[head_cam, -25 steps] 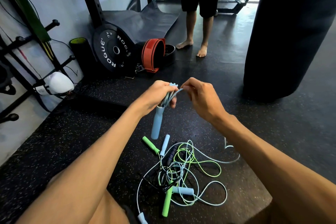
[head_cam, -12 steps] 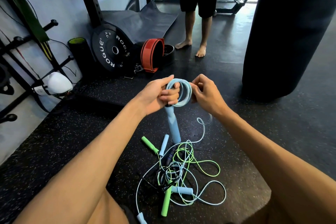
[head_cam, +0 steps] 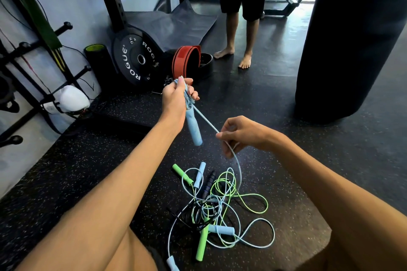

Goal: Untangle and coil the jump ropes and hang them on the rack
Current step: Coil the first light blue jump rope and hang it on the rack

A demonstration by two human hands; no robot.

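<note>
My left hand [head_cam: 176,97] grips a small coil of light blue jump rope together with the top of its blue handle [head_cam: 193,128], which hangs down. A taut stretch of the same cord [head_cam: 206,120] runs down-right to my right hand [head_cam: 242,135], which pinches it. From there the cord drops into a tangled pile of ropes [head_cam: 215,209] on the floor below: light blue, green and dark cords with green handles [head_cam: 202,242], blue handles [head_cam: 221,230] and a dark handle [head_cam: 209,182]. The black peg rack [head_cam: 28,66] stands against the wall at far left.
A black weight plate [head_cam: 134,59], a green-topped roller [head_cam: 97,57] and a red belt [head_cam: 187,60] lie behind my hands. A person's bare legs [head_cam: 240,37] stand beyond. A black punching bag [head_cam: 352,35] hangs at right. A white object [head_cam: 70,98] sits by the rack.
My hands have separated: the right hand slid down and right along the cord, drawing it taut, while the left hand rose slightly with the coil and handle.
</note>
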